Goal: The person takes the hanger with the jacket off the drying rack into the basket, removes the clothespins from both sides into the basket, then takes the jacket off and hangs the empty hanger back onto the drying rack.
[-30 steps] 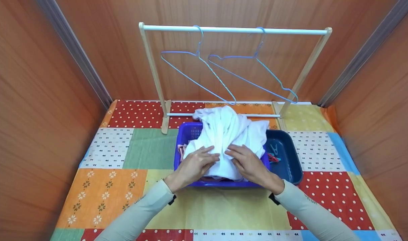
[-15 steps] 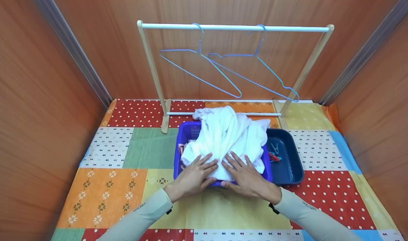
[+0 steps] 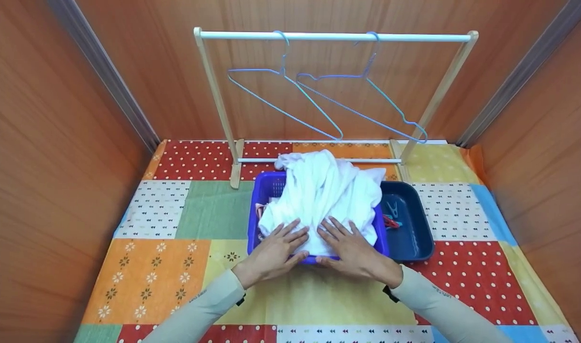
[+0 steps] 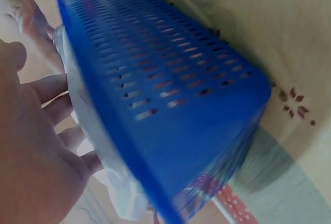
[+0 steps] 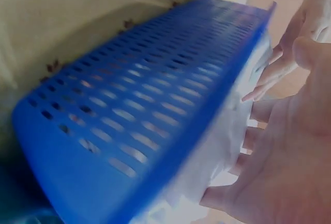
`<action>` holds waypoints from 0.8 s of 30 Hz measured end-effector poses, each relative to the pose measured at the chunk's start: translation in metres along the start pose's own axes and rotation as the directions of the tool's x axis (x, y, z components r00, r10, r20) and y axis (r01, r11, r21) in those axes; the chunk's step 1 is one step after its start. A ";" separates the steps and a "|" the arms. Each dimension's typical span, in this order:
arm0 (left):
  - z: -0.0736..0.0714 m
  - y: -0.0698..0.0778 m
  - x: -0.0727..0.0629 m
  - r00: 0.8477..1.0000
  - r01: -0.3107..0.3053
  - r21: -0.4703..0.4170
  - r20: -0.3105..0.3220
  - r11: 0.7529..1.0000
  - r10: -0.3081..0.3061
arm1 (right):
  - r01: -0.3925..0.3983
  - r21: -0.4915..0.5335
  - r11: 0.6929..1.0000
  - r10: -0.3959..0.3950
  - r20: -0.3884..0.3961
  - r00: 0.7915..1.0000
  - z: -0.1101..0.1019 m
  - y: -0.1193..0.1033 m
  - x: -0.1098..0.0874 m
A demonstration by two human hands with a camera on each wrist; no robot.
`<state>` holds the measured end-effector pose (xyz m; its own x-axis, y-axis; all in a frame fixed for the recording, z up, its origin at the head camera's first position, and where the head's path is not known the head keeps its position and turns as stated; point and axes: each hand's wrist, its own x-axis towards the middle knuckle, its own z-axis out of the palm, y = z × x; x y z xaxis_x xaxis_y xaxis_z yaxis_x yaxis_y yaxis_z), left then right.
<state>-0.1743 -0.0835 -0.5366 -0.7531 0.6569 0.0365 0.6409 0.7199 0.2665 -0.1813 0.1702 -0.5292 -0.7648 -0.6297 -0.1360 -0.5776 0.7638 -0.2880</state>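
A crumpled white cloth (image 3: 319,190) is heaped in a purple-blue plastic basket (image 3: 267,183) and spills over its back rim. My left hand (image 3: 276,250) rests on the near left part of the cloth with its fingers spread. Beside it my right hand (image 3: 350,250) lies on the near right part, fingers also spread and thumb toward the left one. In the left wrist view, fingertips (image 4: 54,87) touch the cloth above the slotted basket wall (image 4: 170,89). The right wrist view has the other hand (image 5: 279,146) against the cloth likewise. Some pinkish fabric (image 3: 259,210) shows at the basket's left side.
Behind the basket stands a rack with a white rail (image 3: 328,36) and wooden legs. Two wire hangers, a left one (image 3: 285,112) and a right one (image 3: 362,114), hang from it. A dark tray (image 3: 412,238) with clothespins (image 3: 391,221) stands at the basket's right.
Both hands have come slightly down toward the basket's front, from bent fingers over the cloth to spread fingers lying on it. The left hanger has swung a little.
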 end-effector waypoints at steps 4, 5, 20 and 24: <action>-0.018 0.002 0.001 0.997 -0.003 0.000 -0.081 1.000 0.003 | -0.026 0.021 0.999 0.027 -0.028 0.999 -0.017 -0.001 -0.006; -0.023 0.002 0.001 0.995 0.000 -0.002 -0.098 1.000 -0.001 | -0.039 0.025 0.999 0.040 -0.030 0.999 -0.021 -0.002 -0.007; -0.092 -0.025 0.033 0.970 0.110 -0.166 -0.199 0.980 -0.142 | -0.092 0.143 0.985 0.123 -0.230 0.965 -0.083 0.001 0.006; -0.098 -0.036 0.051 0.958 0.081 -0.209 -0.253 0.975 -0.133 | -0.076 0.144 0.987 0.111 -0.255 0.961 -0.089 0.009 0.020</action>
<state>-0.2505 -0.0983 -0.4501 -0.8448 0.4768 0.2427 0.5328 0.7077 0.4641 -0.2270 0.1773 -0.4498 -0.8714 -0.4842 0.0790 -0.4711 0.7810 -0.4100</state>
